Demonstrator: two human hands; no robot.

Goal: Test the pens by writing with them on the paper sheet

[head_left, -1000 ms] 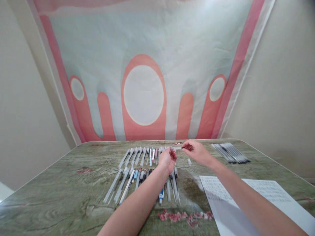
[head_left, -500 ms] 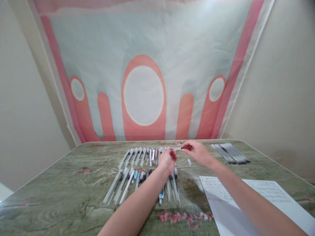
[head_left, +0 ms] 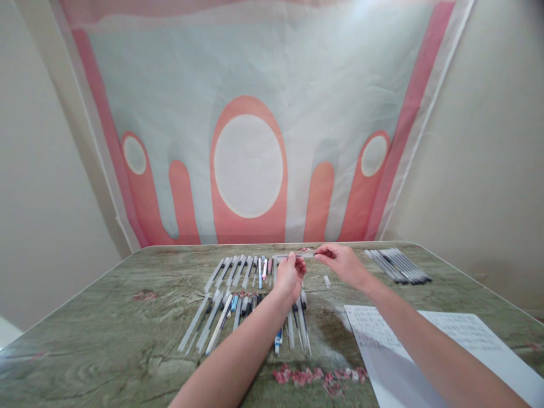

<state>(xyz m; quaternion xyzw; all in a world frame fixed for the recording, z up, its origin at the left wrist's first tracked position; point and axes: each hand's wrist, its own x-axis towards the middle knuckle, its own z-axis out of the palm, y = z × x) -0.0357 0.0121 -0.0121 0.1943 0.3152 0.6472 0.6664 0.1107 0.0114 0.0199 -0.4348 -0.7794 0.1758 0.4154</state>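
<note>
A translucent pen barrel [head_left: 306, 255] runs level between my two hands near the table's far edge. My left hand [head_left: 291, 276] is closed around its left part, fingers curled. At its right end, the fingertips of my right hand [head_left: 340, 264] pinch a small dark piece, perhaps the pen's tip or refill end; its detail is too small to make out. Below the right hand lies a small clear pen cap [head_left: 327, 281] on the table. Rows of pen parts, such as clear barrels [head_left: 216, 275] and dark refills, lie under and beside my left hand, which hides some of them.
Clear pens with dark tips [head_left: 398, 266] lie side by side at the back right. Sheets of paper with writing [head_left: 374, 340] rest under my right forearm. The wood-patterned table [head_left: 106, 317] ends at a printed cloth [head_left: 249, 170] behind it.
My right hand has shifted very slightly, and the barrel between the hands sits a little higher and more level. The pens on the table have not moved.
</note>
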